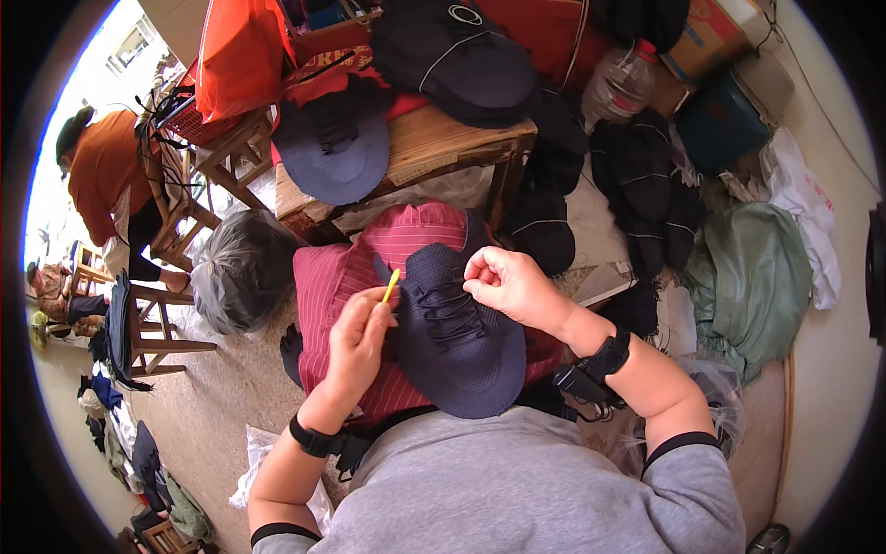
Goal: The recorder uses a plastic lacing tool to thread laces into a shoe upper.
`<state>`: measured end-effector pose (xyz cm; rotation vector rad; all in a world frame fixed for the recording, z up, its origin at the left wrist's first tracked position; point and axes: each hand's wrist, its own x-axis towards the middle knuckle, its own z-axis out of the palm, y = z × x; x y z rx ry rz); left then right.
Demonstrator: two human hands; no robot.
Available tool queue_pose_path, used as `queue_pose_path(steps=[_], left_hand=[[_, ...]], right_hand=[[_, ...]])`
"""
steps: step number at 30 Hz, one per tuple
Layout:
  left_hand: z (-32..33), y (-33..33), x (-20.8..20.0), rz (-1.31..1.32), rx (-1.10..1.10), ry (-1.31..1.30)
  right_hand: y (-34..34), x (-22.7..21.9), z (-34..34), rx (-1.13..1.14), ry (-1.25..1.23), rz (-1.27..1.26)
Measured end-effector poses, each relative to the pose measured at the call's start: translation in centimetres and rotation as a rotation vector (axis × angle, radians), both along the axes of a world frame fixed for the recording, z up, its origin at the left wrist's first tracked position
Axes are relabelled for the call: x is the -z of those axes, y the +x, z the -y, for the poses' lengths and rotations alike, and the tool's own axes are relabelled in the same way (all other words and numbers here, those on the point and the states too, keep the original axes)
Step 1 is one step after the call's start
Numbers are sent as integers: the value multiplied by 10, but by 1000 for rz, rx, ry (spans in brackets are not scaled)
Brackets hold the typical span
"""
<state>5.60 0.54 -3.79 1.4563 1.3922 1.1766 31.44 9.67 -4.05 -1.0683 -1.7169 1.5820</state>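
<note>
Pinching a yellow stick (392, 283), the left hand (356, 334) flanks the shoe upper (459, 355) (likely light, pliable; hold at six o'clock); right hand (515, 286) fingertips meet, contents unclear.

We count one left hand (356, 343) and one right hand (513, 286), which makes two. We see two black wristbands (314, 439), one thin yellow tool (391, 283) and two blue shoe tops (461, 374) with laces. We also count one clear bottle (620, 85), one wooden bench (443, 148), one bright orange bag (242, 60) and two other people (107, 171).
</note>
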Motion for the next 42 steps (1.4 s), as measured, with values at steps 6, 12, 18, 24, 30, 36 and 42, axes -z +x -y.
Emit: queue_pose_path(steps=[6,12,18,24,30,36,42], left_hand=[[2,15,-2,-78,-8,-18],[2,2,5,-28,56,-95],[-5,5,11,-360,-132,218],[-23,-6,-8,-323,92,-26],[-37,5,-32,-329,125,349],[-28,9,-17,-559,306,393],[-11,-3,-15,-656,260,368]], right_hand=[[4,-3,-12,-55,65,100],[14,5,-11,-21,-167,-41],[22,40,-6,502,-39,-104],[24,11,3,280,-315,-283],[9,7,-9,567,-3,-457],[21,78,-29,447,125,-61],[12,4,-26,530,740,327]])
